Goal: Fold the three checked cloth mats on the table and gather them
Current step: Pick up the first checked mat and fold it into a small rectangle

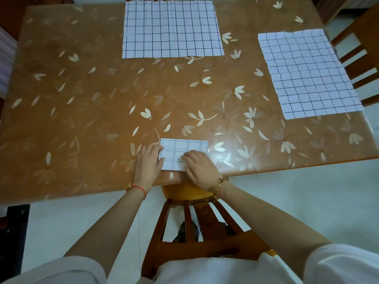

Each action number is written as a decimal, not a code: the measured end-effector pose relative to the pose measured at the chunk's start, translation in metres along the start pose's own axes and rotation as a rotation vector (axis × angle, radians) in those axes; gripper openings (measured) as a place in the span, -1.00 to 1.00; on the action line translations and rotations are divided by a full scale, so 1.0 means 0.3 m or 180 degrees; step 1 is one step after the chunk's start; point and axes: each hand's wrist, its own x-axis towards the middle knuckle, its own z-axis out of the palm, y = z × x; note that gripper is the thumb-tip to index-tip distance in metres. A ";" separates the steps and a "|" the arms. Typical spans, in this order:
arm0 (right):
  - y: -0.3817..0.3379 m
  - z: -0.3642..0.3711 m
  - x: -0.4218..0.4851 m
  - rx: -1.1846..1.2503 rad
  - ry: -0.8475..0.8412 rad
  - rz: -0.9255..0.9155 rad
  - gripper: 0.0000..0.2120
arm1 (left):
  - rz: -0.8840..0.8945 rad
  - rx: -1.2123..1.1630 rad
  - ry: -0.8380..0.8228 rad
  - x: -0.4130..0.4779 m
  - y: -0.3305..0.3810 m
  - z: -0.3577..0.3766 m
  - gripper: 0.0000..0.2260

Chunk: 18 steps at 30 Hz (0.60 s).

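Head view, itemised from the left edge of the table [82, 99] to the right edge.

1. Left hand [148, 160]. Near edge of the table. Fingers laid out fairly straight, tips touching the left side of the folded mat, gripping nothing. Probably set there to square the layers and stop them sliding on the glossy top.

2. Far mat [172, 29]. Spread flat at the middle of the far edge, lightly creased, unfolded.

3. Folded mat [180, 149]. Small layered rectangle just inside the near edge, between the two hands. Judged finished, or nearly so.

4. Right hand [200, 167]. Palm down on the near right part of the folded mat, fingers relaxed and flat, pressing rather than pinching. Likely there to set the last crease.

5. Right mat [307, 74]. Spread flat along the right edge, slightly askew to it, well apart from the folded mat. Unfolded.

6. Chair [194, 232]. Tucked in below the near edge, under the hands.

Progress, as judged: one of three folded, two to fold, gathering not begun. Both flat mats out of easy reach, so a lean or a step probably needed next.
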 end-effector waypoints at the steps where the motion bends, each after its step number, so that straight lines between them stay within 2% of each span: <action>1: -0.025 0.013 0.001 -0.0028 -0.0107 -0.0174 -0.56 | -0.0037 -0.0006 -0.0048 -0.012 -0.003 0.007 -0.69; 3: -0.058 0.047 0.001 -0.0099 -0.0371 -0.0232 -0.56 | -0.0143 0.0017 -0.0194 -0.032 -0.011 0.019 -0.67; 6: -0.066 0.080 -0.018 -0.0181 -0.0813 0.0007 -0.52 | -0.0282 0.0072 -0.0307 -0.042 -0.007 0.019 -0.64; 9: -0.048 0.076 -0.050 -0.0320 -0.0926 0.0077 -0.39 | -0.0322 0.0103 -0.0312 -0.043 0.005 0.011 -0.64; 11: -0.018 0.074 -0.083 -0.0390 -0.0782 0.0056 -0.41 | -0.0361 0.0132 -0.0325 -0.044 0.006 0.010 -0.64; 14: 0.051 0.058 -0.149 -0.0490 -0.0295 0.0001 -0.53 | -0.0446 0.0044 -0.0349 -0.043 0.013 0.015 -0.63; 18: 0.130 0.011 -0.213 -0.0266 0.0004 0.0373 -0.59 | -0.0658 -0.0107 -0.0264 -0.035 0.044 0.021 -0.63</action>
